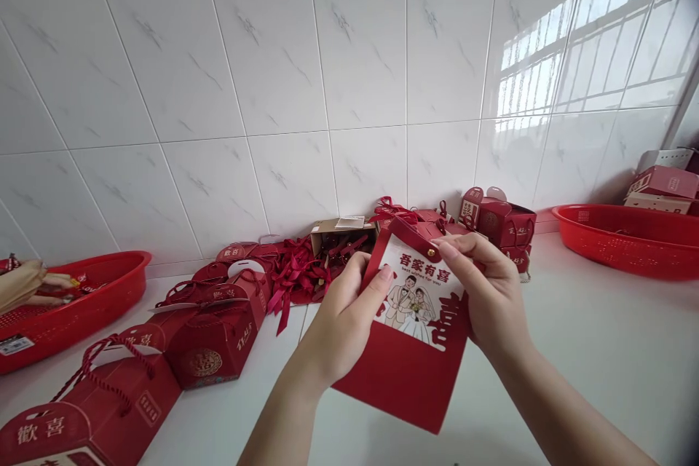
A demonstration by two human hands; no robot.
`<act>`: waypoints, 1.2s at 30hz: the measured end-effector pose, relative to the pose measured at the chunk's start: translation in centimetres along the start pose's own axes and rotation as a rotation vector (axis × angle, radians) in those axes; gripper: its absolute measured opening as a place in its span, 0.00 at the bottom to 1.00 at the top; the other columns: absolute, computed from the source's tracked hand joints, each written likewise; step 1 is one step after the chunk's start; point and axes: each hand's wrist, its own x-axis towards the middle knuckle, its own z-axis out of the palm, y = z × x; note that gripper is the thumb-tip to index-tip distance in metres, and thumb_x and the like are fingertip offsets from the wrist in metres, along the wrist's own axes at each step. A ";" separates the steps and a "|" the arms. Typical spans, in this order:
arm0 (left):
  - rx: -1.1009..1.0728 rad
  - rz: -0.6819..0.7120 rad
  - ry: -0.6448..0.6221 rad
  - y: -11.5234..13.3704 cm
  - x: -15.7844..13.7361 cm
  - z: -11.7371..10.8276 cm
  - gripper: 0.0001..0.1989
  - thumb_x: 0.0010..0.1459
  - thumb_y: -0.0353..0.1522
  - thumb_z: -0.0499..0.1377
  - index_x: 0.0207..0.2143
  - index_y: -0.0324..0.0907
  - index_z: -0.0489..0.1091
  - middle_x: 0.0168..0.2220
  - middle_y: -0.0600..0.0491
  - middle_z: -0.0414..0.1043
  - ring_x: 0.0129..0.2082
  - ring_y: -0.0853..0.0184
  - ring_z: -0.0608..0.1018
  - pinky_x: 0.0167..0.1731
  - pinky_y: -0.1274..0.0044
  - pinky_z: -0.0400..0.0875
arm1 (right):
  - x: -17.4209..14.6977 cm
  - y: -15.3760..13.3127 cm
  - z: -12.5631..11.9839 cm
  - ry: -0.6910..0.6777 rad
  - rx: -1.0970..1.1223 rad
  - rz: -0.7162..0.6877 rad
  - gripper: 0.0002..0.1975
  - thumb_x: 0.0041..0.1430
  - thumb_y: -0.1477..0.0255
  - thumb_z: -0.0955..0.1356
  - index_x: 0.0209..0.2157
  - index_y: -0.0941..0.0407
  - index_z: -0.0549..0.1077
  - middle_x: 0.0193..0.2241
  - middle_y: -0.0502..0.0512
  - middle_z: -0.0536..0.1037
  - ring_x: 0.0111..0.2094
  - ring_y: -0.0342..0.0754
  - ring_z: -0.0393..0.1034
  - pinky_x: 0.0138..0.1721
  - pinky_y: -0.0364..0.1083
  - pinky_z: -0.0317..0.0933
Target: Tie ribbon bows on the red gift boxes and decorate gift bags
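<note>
Between my two hands, tilted above the white counter, is a red wedding gift bag (pixel 398 371) with a cartoon bride and groom on a white panel. My left hand (pixel 349 317) grips its left edge, thumb lying across the front. At the top right corner, my right hand (pixel 486 287) pinches the folded flap close to a small gold rivet. The bag looks flat, and its back is hidden from me. Behind it lie a heap of dark red ribbon bows (pixel 298 269) and a small open cardboard box (pixel 338 233) holding dark red pieces.
Red candy boxes with rope handles (pixel 212 342) line the left side. More red boxes (pixel 499 222) stand by the tiled wall. Red plastic baskets are at left (pixel 117 280) and right (pixel 628 244). Another person's hand (pixel 52 284) reaches into the left basket.
</note>
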 end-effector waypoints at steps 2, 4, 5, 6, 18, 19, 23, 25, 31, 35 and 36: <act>0.060 0.034 0.026 -0.4 0.1 0.4 0.17 0.63 0.47 0.51 0.45 0.46 0.68 0.39 0.51 0.75 0.40 0.62 0.78 0.43 0.69 0.73 | 0.0 0.0 -0.1 0.009 -0.023 -0.061 0.11 0.59 0.62 0.69 0.27 0.52 0.75 0.28 0.52 0.73 0.29 0.46 0.64 0.29 0.45 0.60; 0.123 0.083 0.059 -0.5 0.1 0.9 0.19 0.63 0.48 0.50 0.44 0.47 0.69 0.37 0.51 0.75 0.39 0.62 0.77 0.44 0.70 0.73 | 0.1 -0.1 -0.1 0.015 -0.059 -0.082 0.13 0.59 0.61 0.69 0.24 0.53 0.73 0.26 0.51 0.71 0.28 0.45 0.63 0.28 0.45 0.57; 0.144 0.103 0.075 -0.6 0.2 1.2 0.20 0.63 0.49 0.49 0.43 0.46 0.70 0.36 0.51 0.75 0.40 0.62 0.77 0.44 0.70 0.72 | 0.1 -0.1 -0.2 0.019 -0.081 -0.080 0.15 0.59 0.60 0.69 0.22 0.53 0.72 0.25 0.51 0.70 0.28 0.45 0.62 0.28 0.45 0.57; 0.157 0.112 0.088 -0.5 0.2 1.5 0.21 0.63 0.49 0.48 0.44 0.46 0.70 0.36 0.50 0.75 0.40 0.61 0.77 0.44 0.70 0.72 | 0.2 -0.2 -0.2 0.022 -0.098 -0.070 0.17 0.59 0.60 0.69 0.21 0.54 0.71 0.24 0.51 0.69 0.27 0.45 0.62 0.28 0.45 0.56; 0.140 0.050 0.114 -0.6 0.4 2.4 0.23 0.64 0.48 0.48 0.53 0.48 0.67 0.53 0.47 0.72 0.56 0.54 0.71 0.56 0.62 0.64 | 0.6 -0.7 -0.2 -0.041 -0.162 -0.001 0.19 0.58 0.57 0.68 0.21 0.55 0.70 0.20 0.50 0.67 0.23 0.44 0.60 0.25 0.44 0.55; 0.146 0.046 0.112 -0.7 0.5 2.2 0.23 0.63 0.49 0.48 0.53 0.47 0.68 0.53 0.46 0.72 0.55 0.54 0.72 0.55 0.62 0.64 | 0.6 -0.7 -0.2 -0.062 -0.169 -0.002 0.18 0.59 0.57 0.68 0.23 0.54 0.71 0.21 0.50 0.68 0.24 0.44 0.62 0.26 0.44 0.57; 0.119 0.052 0.239 -1.0 1.2 0.5 0.27 0.60 0.53 0.51 0.50 0.44 0.70 0.48 0.44 0.76 0.51 0.54 0.75 0.52 0.62 0.68 | 0.8 -0.1 0.0 -0.146 -0.097 -0.001 0.16 0.60 0.56 0.67 0.45 0.50 0.72 0.41 0.55 0.76 0.44 0.51 0.70 0.42 0.48 0.66; 0.025 0.064 0.423 -1.0 1.4 -0.9 0.28 0.58 0.53 0.53 0.49 0.43 0.70 0.46 0.44 0.77 0.49 0.54 0.77 0.50 0.64 0.71 | 0.7 0.4 0.2 -0.203 -0.047 0.074 0.24 0.59 0.54 0.67 0.54 0.48 0.66 0.51 0.57 0.71 0.52 0.54 0.67 0.49 0.52 0.65; -0.248 0.166 0.789 -0.5 1.2 -3.2 0.27 0.59 0.54 0.51 0.51 0.48 0.69 0.52 0.47 0.75 0.49 0.57 0.78 0.43 0.70 0.77 | -0.3 2.2 0.9 -0.680 0.070 0.296 0.38 0.57 0.58 0.70 0.64 0.46 0.52 0.60 0.61 0.64 0.57 0.56 0.64 0.55 0.58 0.62; -0.289 0.243 0.837 -0.2 0.8 -2.3 0.28 0.60 0.54 0.50 0.55 0.48 0.66 0.57 0.48 0.70 0.54 0.57 0.75 0.41 0.71 0.78 | -2.0 3.7 2.7 -0.654 0.252 0.234 0.51 0.53 0.63 0.74 0.66 0.39 0.37 0.60 0.58 0.64 0.56 0.53 0.66 0.58 0.59 0.58; -0.291 0.242 0.843 -0.2 0.7 -2.0 0.29 0.60 0.54 0.49 0.57 0.48 0.65 0.58 0.48 0.70 0.54 0.56 0.75 0.41 0.71 0.79 | -2.5 4.0 3.2 -0.625 0.280 0.218 0.50 0.53 0.62 0.74 0.66 0.39 0.39 0.60 0.59 0.64 0.56 0.53 0.66 0.58 0.58 0.60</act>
